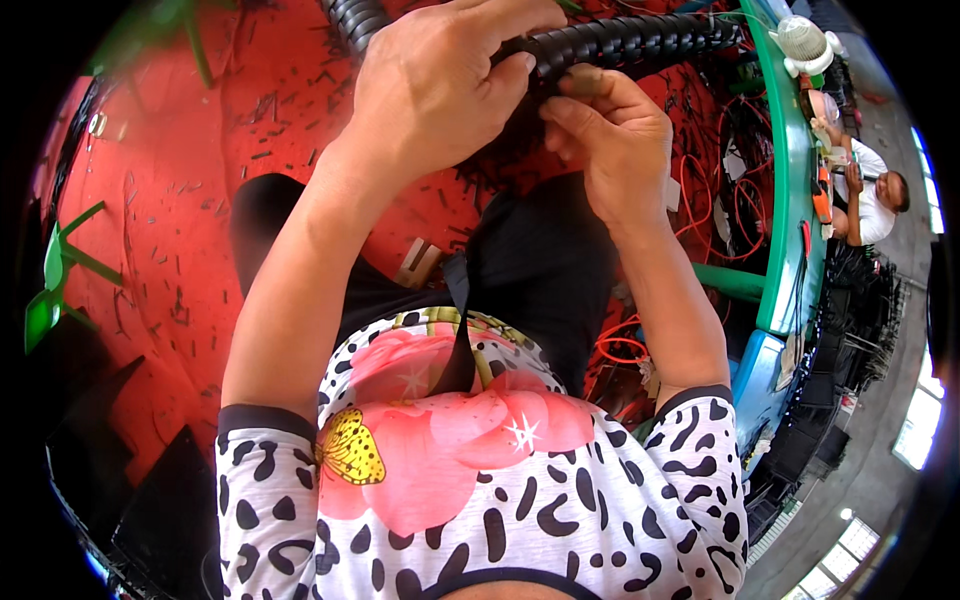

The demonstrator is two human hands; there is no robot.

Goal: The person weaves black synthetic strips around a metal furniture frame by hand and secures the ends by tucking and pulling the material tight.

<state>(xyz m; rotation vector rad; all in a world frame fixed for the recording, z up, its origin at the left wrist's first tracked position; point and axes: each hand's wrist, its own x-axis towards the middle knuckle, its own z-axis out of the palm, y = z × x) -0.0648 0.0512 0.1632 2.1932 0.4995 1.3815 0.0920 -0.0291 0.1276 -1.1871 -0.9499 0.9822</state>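
A thick black hose with a ribbed, spiral-wound surface (640, 45) crosses the top of the view. My left hand (430, 95) is closed around it near the middle, thumb pointing right along its underside. Just below the hose and right of that thumb, my right hand (620, 140) is closed in a pinch, thumb against bent fingers. Whatever lies between those fingertips is too dark and small to make out. More of the ribbed hose shows to the left of my left hand. The palm side of my left hand is hidden.
Below lies a red floor (180, 240) strewn with small black scraps. A green-edged bench (775, 180) runs along the right, with a white fan (803, 45) on it. Thin red tubing (690, 200) coils beneath. Beyond the bench sits another person (872, 200). Green stool legs (85, 255) stand left.
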